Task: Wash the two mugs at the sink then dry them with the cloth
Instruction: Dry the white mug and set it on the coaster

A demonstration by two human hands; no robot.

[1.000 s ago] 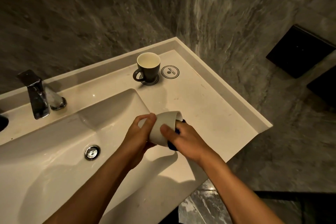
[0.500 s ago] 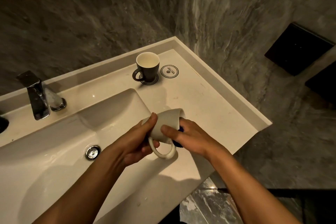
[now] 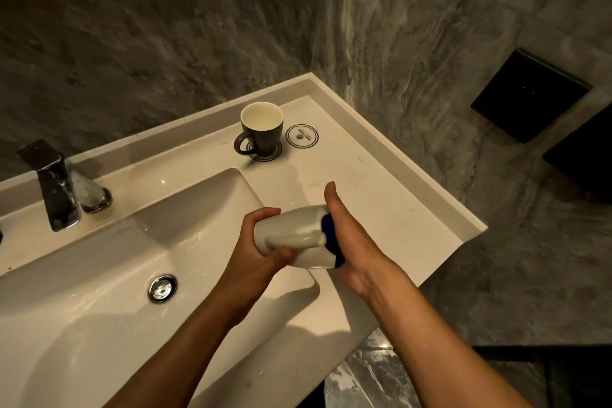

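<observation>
— What carries everything here?
— A white vanity top (image 3: 381,209) with a raised rim and a sunken basin (image 3: 99,291).
— And directly on it?
— A dark mug (image 3: 261,132) upright on a round coaster (image 3: 265,153), a second coaster (image 3: 302,135) just beside, and a chrome faucet (image 3: 56,185).

Left hand (image 3: 255,255) grips white mug (image 3: 291,233) sideways; right hand (image 3: 351,242) presses blue cloth (image 3: 329,232) against mouth.

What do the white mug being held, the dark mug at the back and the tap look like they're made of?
White mug: probably glazed ceramic; its smooth side carries a soft sheen.
Dark mug: likely ceramic too, with a matte dark grey outside and a pale glossy inside.
Tap: looks like polished, chrome-like metal, judging by its sharp mirror-like reflections.
</observation>
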